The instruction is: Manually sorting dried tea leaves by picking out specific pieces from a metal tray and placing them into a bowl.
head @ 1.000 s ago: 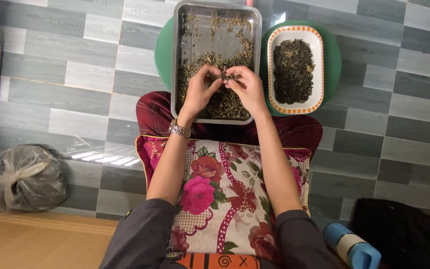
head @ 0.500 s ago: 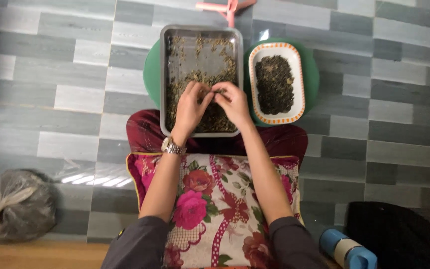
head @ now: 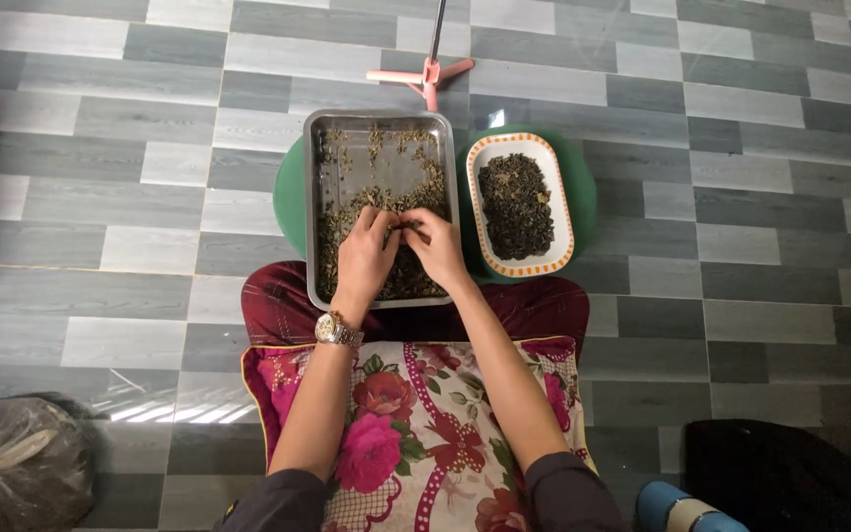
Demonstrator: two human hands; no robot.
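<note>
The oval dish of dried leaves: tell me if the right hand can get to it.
Probably yes. The right hand works in the metal tray, and the oval dish sits right beside that tray with nothing between them.

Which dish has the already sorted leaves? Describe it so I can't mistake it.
Find the rectangular metal tray under the hands, on the grey tiled floor. Just right of it lies the white oblong dish with an orange rim. Its dark leaves form one compact heap, not scattered.
</note>
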